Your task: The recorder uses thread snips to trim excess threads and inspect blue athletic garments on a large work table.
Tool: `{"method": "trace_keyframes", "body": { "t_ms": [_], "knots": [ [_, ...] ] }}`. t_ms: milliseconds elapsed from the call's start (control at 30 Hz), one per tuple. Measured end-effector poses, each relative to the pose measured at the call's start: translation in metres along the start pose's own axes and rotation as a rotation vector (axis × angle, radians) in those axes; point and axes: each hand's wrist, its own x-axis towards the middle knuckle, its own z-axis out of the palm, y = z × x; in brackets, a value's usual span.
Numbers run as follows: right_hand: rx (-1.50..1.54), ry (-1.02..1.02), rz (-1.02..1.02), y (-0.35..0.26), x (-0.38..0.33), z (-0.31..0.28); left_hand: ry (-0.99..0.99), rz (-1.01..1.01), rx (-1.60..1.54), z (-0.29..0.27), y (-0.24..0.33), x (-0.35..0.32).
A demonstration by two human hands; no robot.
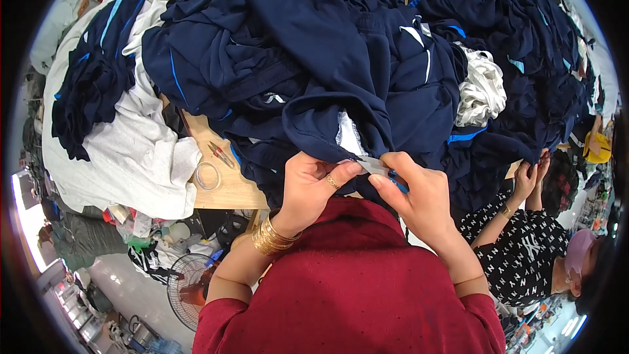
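Note:
A dark navy garment point(314, 108) lies gathered on the pile in front of me, with its white inner side showing at an opening. My left hand point(316, 180) pinches the edge of this opening between thumb and fingers. Close beside it, my right hand point(417, 189) is closed around small thread snips point(373, 165) with a pale metal blade and a blue handle part. The blade tip meets the cloth edge right by my left fingertips. Whether a thread lies between the blades is too small to tell.
More navy garments point(216, 52) with blue trim heap across the wooden table point(226, 190). White bundled cloth point(483, 88) sits right. On the left are grey-white fabric point(147, 151), red-handled snips point(221, 155) and a clear ring point(208, 176). A co-worker's hands point(529, 174) handle cloth at right; a fan point(187, 285) stands lower left.

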Motion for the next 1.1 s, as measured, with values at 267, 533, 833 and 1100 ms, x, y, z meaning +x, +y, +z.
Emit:
{"method": "trace_keyframes", "body": {
  "t_ms": [267, 533, 833, 1100],
  "knots": [
    [0.045, 0.003, 0.011, 0.0039, 0.0005, -0.0004, -0.012, 0.006, -0.007, 0.0011, -0.0014, 0.0019],
    [0.041, -0.003, 0.018, 0.0057, 0.0006, -0.0009, -0.008, 0.039, -0.01, 0.0012, -0.0018, 0.0019],
    [0.073, 0.021, 0.01, 0.0008, 0.0048, -0.002, -0.003, 0.015, 0.012, 0.0013, -0.0008, 0.0013],
    [0.073, 0.004, 0.038, -0.0019, 0.0048, 0.0011, -0.019, 0.013, 0.054, 0.0003, -0.0009, -0.0002]
  ]
}}
